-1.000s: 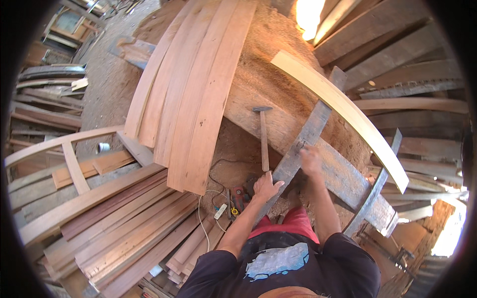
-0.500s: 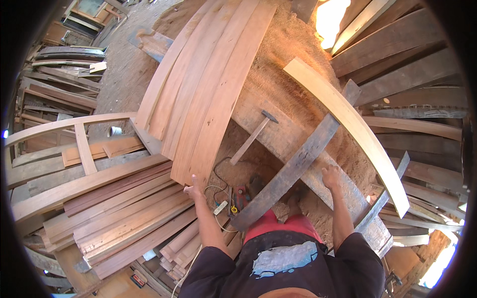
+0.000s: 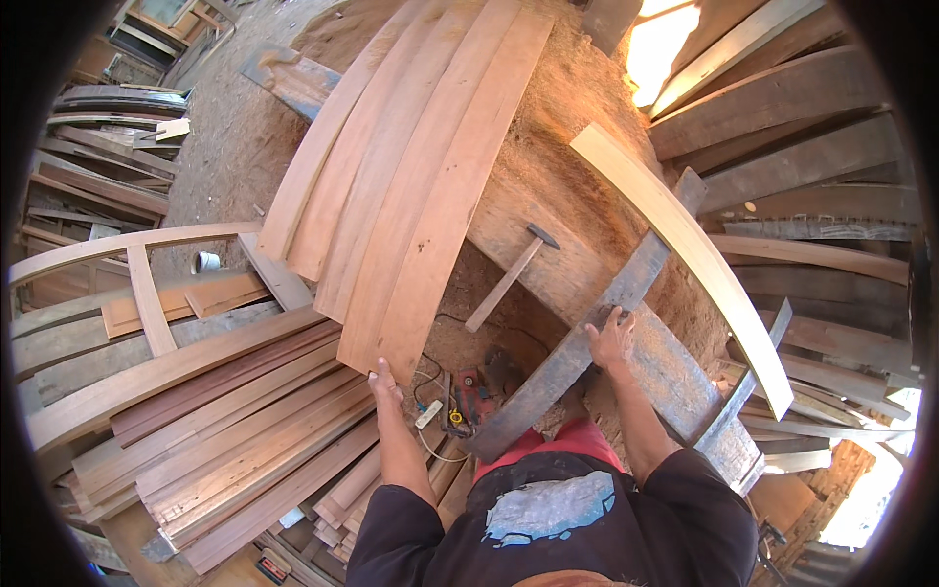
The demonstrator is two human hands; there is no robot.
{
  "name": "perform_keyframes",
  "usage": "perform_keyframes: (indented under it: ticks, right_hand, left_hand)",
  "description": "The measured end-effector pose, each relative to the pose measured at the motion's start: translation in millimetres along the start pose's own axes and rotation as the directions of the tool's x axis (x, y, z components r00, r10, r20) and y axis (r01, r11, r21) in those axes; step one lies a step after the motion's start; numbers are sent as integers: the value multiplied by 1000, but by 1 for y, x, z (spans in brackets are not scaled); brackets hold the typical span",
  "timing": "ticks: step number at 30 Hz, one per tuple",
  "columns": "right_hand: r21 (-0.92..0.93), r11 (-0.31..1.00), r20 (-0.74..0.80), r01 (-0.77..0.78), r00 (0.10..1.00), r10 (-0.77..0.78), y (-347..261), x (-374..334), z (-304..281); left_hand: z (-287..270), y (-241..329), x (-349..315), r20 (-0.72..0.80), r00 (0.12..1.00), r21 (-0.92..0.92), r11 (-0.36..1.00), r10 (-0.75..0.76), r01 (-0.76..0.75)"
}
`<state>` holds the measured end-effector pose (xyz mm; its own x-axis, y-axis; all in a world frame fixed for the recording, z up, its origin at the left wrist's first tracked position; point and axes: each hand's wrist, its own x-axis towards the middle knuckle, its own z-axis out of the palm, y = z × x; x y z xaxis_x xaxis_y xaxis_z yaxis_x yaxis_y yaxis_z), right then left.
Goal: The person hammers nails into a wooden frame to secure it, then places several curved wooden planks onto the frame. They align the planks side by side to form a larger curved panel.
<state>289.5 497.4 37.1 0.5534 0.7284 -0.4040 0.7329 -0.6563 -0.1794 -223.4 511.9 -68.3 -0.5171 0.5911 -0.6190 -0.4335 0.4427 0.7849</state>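
My left hand (image 3: 386,384) is at the near end of a reddish-brown wooden board (image 3: 440,220), the rightmost of several lying side by side. Its fingertips lie over the board's end edge and the rest of the grip is underneath, closed on it. My right hand (image 3: 612,340) rests, fingers spread, on the dark weathered beam (image 3: 548,386) that slants across in front of me. It holds nothing. Between the boards and that beam, a hammer (image 3: 509,279) with a wooden handle lies with its head on a worn bench plank (image 3: 533,215).
A pale board (image 3: 690,259) spans the dark beam and another dark bar (image 3: 738,396) at right. Stacked planks (image 3: 245,430) and a wooden frame (image 3: 152,293) lie at left. On the ground are a red power tool (image 3: 475,399) and a white power strip (image 3: 430,412). Sawdust covers the ground.
My right hand has moved left from the bench plank onto the dark beam, its fingers spreading. My left hand has shifted slightly at the board's end. The view has turned a little.
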Motion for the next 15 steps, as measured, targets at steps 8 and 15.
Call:
perform_keyframes:
  ticks: [8, 15]
  right_hand:
    - [15, 999, 41, -41, 998, 40, -13, 5, 4]
    - [-29, 997, 17, -70, 997, 70, -10, 6, 17]
  left_hand:
    - [3, -14, 15, -59, 996, 112, 992, 74, -67]
    - [7, -12, 10, -30, 995, 63, 994, 92, -90]
